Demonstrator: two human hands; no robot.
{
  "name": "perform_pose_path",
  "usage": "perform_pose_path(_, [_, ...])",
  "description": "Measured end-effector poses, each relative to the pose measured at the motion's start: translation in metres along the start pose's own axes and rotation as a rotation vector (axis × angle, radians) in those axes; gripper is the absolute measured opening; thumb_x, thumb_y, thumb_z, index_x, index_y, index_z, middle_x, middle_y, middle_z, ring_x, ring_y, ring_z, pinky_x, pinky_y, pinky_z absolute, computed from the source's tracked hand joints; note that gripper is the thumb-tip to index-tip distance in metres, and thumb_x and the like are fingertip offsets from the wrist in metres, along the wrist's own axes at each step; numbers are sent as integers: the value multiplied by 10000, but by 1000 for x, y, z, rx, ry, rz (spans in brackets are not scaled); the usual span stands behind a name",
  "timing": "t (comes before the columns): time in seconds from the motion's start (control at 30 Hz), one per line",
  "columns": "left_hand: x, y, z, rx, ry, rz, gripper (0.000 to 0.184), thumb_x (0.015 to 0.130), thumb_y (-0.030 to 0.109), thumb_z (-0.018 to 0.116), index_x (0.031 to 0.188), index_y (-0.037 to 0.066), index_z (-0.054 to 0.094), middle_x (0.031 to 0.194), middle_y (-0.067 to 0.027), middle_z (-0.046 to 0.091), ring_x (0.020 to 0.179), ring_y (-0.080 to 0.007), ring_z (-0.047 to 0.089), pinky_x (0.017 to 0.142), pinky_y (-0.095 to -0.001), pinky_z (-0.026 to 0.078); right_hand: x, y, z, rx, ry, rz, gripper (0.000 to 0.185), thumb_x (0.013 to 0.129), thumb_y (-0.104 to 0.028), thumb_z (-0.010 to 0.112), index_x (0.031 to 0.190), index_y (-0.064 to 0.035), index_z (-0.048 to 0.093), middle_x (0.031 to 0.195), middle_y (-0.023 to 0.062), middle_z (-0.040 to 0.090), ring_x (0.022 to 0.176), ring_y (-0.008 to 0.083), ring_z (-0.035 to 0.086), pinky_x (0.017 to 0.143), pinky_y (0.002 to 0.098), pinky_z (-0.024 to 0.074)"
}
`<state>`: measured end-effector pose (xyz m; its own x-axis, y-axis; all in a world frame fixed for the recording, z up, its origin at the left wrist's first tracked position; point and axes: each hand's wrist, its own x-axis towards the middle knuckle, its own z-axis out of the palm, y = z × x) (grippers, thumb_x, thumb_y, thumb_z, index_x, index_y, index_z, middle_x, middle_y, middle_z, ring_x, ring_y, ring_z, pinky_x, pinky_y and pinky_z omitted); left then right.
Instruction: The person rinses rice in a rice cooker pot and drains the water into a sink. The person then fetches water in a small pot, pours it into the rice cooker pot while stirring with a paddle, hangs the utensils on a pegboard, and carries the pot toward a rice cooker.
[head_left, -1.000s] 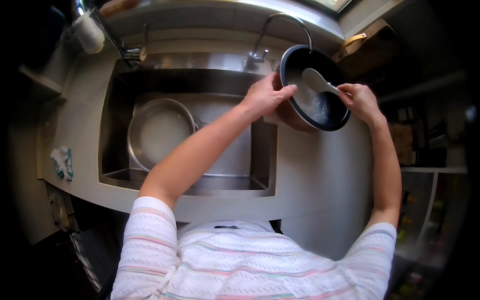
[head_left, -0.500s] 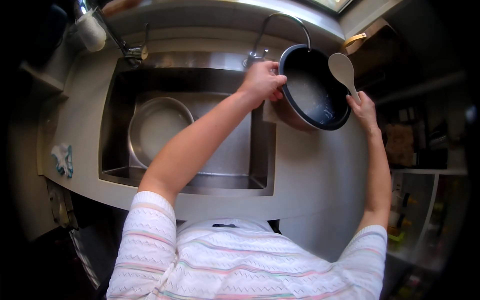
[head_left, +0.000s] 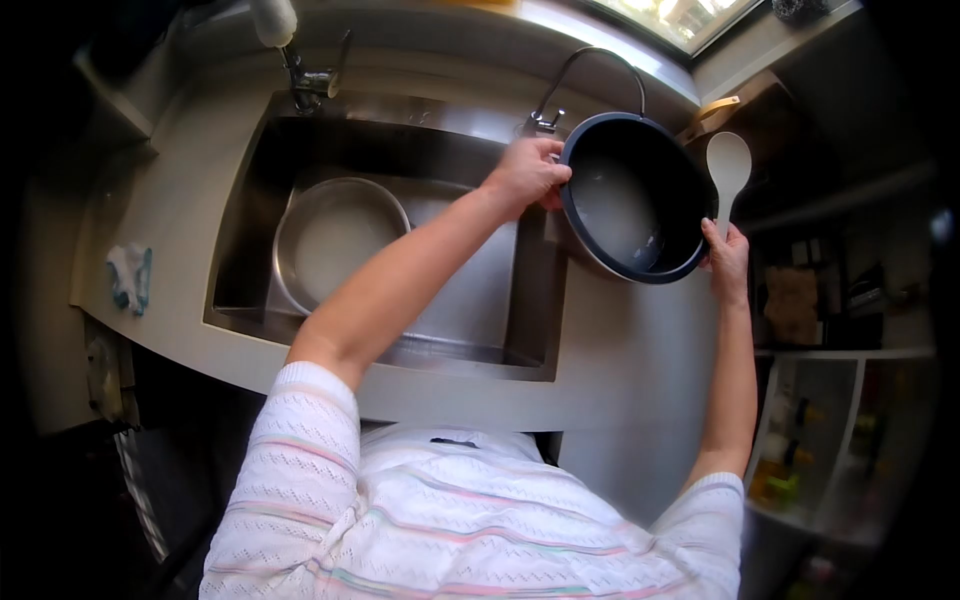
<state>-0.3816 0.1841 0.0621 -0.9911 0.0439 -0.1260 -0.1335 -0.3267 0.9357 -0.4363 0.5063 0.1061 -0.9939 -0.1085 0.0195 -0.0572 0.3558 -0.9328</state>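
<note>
My left hand's [head_left: 528, 180] fingers grip the dark pot [head_left: 655, 150] by its rim; my right hand's [head_left: 728, 262] hold the white spoon [head_left: 729, 165], bowl up, against the opposite side. The pot is over the worktop [head_left: 620, 370], beside the sink's [head_left: 455, 290] right edge.

I see a bowl [head_left: 281, 245] in the left half of the sink [head_left: 455, 310], a cloth [head_left: 130, 277] on the counter [head_left: 620, 350] farther left, the pot [head_left: 668, 165] to the right, a spoon [head_left: 729, 163] beyond it.

Pot [head_left: 672, 172] looks near-black inside, bluish-rimmed | spoon [head_left: 729, 160] is plain white | sink [head_left: 470, 290] and pan [head_left: 289, 238] are silver-grey | cloth [head_left: 127, 275] is white, blue-edged | table [head_left: 630, 375], pale grey | knit top [head_left: 480, 505], from here, shows white with pink-and-green stripes, zigzags
</note>
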Motion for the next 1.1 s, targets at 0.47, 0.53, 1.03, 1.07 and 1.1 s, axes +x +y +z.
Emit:
perform_pose_path(0.47, [-170,-35,-63,-240,135,-226,292,893,110,482,1153,5,562,685,-51,632,514,-109,581,477,-216,480,-91,-89,89,-167,-135,6,194,856,-230,645,851,-41,600,589,-51,507,411,11,397,346,157,308])
perform_pose_path(0.53, [-188,-41,-72,-280,195,-242,295,896,110,479,1159,3,559,689,-50,630,509,-109,577,475,-220,484,-93,-98,109,-177,-189,17,190,852,-224,650,850,-41,600,584,-52,504,409,12,396,346,160,310])
perform_pose_path(1.03, [-241,-67,-120,-617,307,-334,258,925,155,465,1147,64,561,768,-36,633,547,-128,583,526,-267,501,-74,-149,214,-354,-423,0,169,851,-182,644,825,-24,587,559,-55,471,393,27,384,324,182,299])
perform_pose_path(1.07, [-242,-68,-121,-632,304,-334,254,927,158,463,1142,66,563,769,-34,633,555,-128,583,533,-271,499,-73,-151,218,-360,-434,1,166,853,-177,641,822,-23,586,557,-54,471,388,29,384,321,184,296])
perform_pose_path(1.1, [-243,-69,-122,-646,302,-336,251,928,161,461,1136,69,566,770,-31,633,564,-127,583,540,-275,498,-73,-154,221,-366,-442,2,166,853,-176,641,821,-22,585,553,-53,471,383,29,384,319,184,295])
